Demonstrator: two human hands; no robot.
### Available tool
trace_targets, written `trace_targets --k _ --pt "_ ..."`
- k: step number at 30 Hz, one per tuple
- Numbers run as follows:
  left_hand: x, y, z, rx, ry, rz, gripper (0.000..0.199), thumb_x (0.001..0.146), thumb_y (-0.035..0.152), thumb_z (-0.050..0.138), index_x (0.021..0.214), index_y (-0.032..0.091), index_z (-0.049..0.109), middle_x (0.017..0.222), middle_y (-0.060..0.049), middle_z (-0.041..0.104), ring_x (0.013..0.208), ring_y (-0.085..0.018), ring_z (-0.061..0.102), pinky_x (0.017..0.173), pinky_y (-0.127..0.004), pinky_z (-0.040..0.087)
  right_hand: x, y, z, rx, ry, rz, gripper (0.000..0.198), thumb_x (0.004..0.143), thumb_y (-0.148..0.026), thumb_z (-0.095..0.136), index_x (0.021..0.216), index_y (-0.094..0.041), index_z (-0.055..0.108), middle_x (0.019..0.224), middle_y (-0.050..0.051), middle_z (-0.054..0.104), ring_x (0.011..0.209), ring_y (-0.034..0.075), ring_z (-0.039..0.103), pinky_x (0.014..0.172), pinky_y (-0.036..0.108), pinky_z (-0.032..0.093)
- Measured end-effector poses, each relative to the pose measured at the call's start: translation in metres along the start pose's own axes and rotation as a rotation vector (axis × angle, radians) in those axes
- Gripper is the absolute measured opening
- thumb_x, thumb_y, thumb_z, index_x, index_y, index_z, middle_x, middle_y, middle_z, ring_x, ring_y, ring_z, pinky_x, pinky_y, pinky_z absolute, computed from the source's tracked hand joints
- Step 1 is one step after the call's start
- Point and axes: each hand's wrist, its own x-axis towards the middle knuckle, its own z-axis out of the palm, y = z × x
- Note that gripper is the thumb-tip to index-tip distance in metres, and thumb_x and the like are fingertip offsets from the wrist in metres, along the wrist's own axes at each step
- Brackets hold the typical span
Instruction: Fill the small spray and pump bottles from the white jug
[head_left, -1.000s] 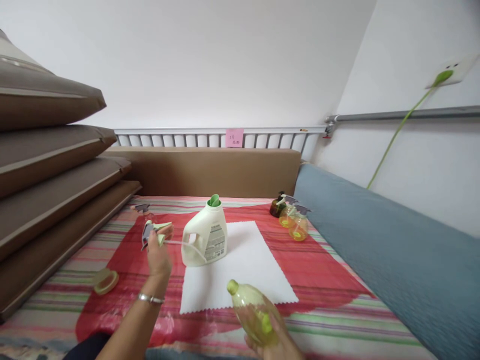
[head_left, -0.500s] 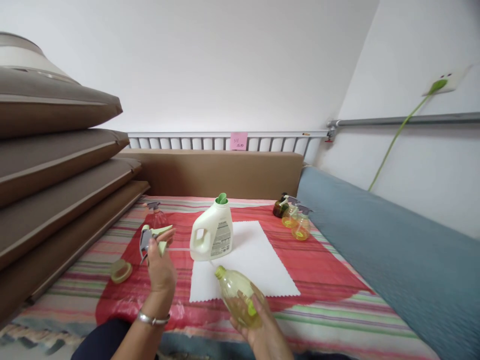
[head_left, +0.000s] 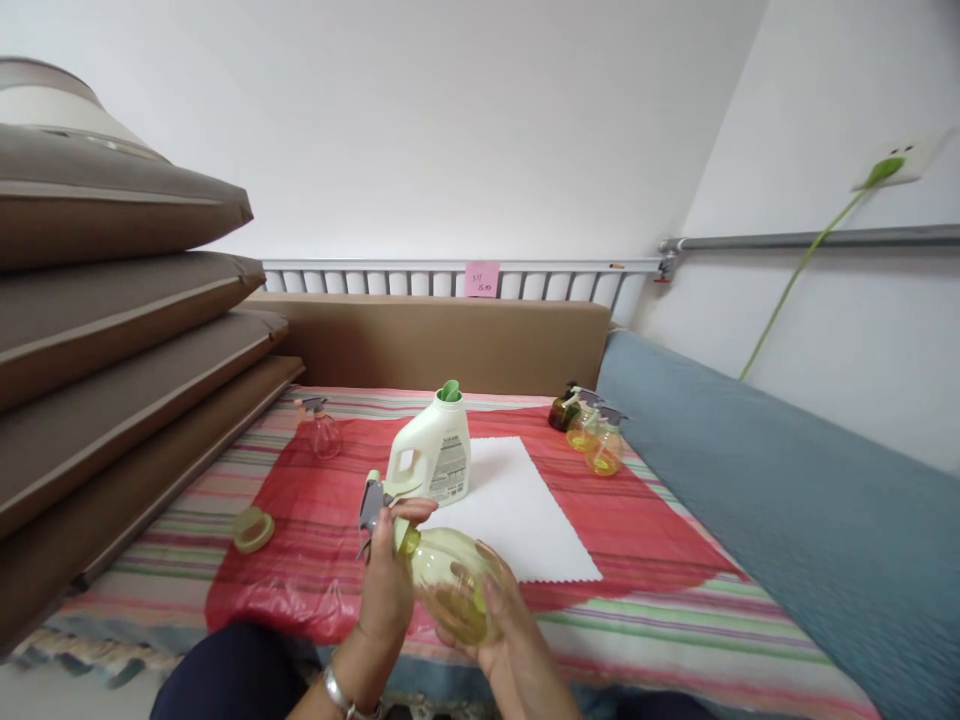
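My left hand [head_left: 390, 565] grips a grey and pale green spray head [head_left: 375, 505], whose collar sits at the mouth of a clear yellow spray bottle [head_left: 442, 570]. My right hand [head_left: 506, 620] is wrapped round the body of that bottle, which lies tilted with its neck to the left and some yellowish liquid inside. Whether the collar is threaded on cannot be seen. Just behind stands an upright pale green detergent jug [head_left: 431, 450] with a green spout and no cap on it. A round pale green cap [head_left: 253, 530] lies on the red sheet to the left.
A pink spray bottle [head_left: 325, 432] stands at the back left. Several more spray bottles [head_left: 604, 455] cluster at the right. A white scalloped mat [head_left: 555, 545] lies on the red plastic sheet [head_left: 637, 530]. Stacked brown cushions [head_left: 135, 290] rise on the left, a blue cushion [head_left: 750, 480] on the right.
My left hand has brought the spray head rightward to the bottle's neck; its dip tube is no longer out in the open. My right hand has shifted the bottle slightly left.
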Motion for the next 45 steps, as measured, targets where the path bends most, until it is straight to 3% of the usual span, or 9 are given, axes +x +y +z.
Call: trace_targets --k 4,10,21,26,30,34,39,42,45 --pt "0.005 0.003 -0.006 0.032 -0.033 -0.001 0.045 0.085 0.052 0.034 0.068 0.020 0.061 0.086 -0.006 0.065 0.094 -0.024 0.058 0.095 -0.040 0.040 -0.004 -0.004 -0.004 -0.061 -0.051 0.009 0.079 0.059 -0.055 0.074 0.125 -0.031 0.039 0.116 0.010 0.058 0.096 0.030 0.063 0.072 0.042 0.049" --pt "0.009 0.007 -0.015 0.085 -0.059 0.028 0.045 0.085 0.052 0.036 0.067 0.020 0.061 0.084 -0.006 0.066 0.093 -0.025 0.058 0.093 -0.038 0.040 -0.008 -0.008 -0.005 -0.059 -0.137 -0.105 0.089 0.048 -0.031 0.084 0.125 -0.035 0.040 0.126 0.006 0.052 0.109 0.029 0.057 0.094 0.046 0.040" --pt "0.003 0.021 -0.009 -0.044 -0.197 -0.034 0.040 0.086 0.045 0.039 0.067 0.018 0.062 0.080 -0.007 0.065 0.085 -0.023 0.058 0.087 -0.037 0.040 -0.007 -0.015 -0.013 -0.242 -0.117 -0.033 0.078 0.057 -0.043 0.077 0.124 -0.027 0.042 0.118 0.011 0.060 0.099 0.030 0.061 0.064 0.035 0.053" --pt "-0.001 0.030 -0.009 0.017 -0.386 -0.169 0.039 0.085 0.045 0.041 0.070 0.016 0.062 0.084 -0.009 0.067 0.086 -0.024 0.058 0.084 -0.037 0.040 -0.010 -0.019 -0.021 -0.223 -0.216 0.257 0.064 0.076 -0.061 0.051 0.118 -0.013 0.049 0.080 0.009 0.068 0.053 0.016 0.063 0.045 0.025 0.050" --pt "-0.004 0.029 -0.013 -0.018 -0.475 -0.258 0.039 0.087 0.043 0.038 0.075 0.016 0.064 0.093 -0.010 0.068 0.093 -0.025 0.058 0.087 -0.038 0.040 -0.010 -0.019 -0.024 -0.181 -0.187 0.428 0.072 0.082 -0.068 0.030 0.107 -0.005 0.055 0.065 0.008 0.064 0.043 0.013 0.059 0.038 0.022 0.048" --pt "-0.006 0.023 -0.019 0.014 -0.458 -0.269 0.038 0.088 0.043 0.038 0.079 0.017 0.064 0.097 -0.009 0.067 0.097 -0.025 0.057 0.091 -0.039 0.039 -0.011 -0.020 -0.024 -0.167 -0.233 0.407 0.070 0.081 -0.067 0.036 0.119 -0.009 0.048 0.071 0.008 0.066 0.045 0.013 0.060 0.038 0.022 0.049" --pt "-0.003 0.022 -0.024 0.039 -0.540 -0.218 0.038 0.087 0.044 0.040 0.090 0.015 0.066 0.099 -0.011 0.066 0.103 -0.029 0.056 0.096 -0.042 0.036 -0.016 -0.020 -0.030 -0.156 -0.446 0.262 0.079 0.067 -0.039 0.072 0.134 -0.025 0.032 0.115 0.013 0.062 0.074 0.018 0.067 0.055 0.024 0.053" --pt "-0.001 0.033 -0.023 0.034 -0.623 -0.233 0.040 0.087 0.044 0.041 0.095 0.014 0.066 0.102 -0.013 0.065 0.104 -0.030 0.056 0.096 -0.043 0.036 -0.012 -0.008 -0.036 -0.102 -0.481 0.367 0.068 0.072 -0.049 0.064 0.129 -0.018 0.043 0.096 0.013 0.068 0.064 0.016 0.067 0.050 0.021 0.050" --pt "-0.002 0.051 -0.019 -0.019 -0.723 -0.292 0.038 0.086 0.041 0.043 0.095 0.012 0.066 0.100 -0.015 0.067 0.102 -0.030 0.057 0.093 -0.043 0.038 -0.006 0.008 -0.038 -0.044 -0.401 0.416 0.066 0.078 -0.065 0.045 0.115 -0.012 0.057 0.084 0.013 0.070 0.068 0.019 0.066 0.052 0.024 0.051"
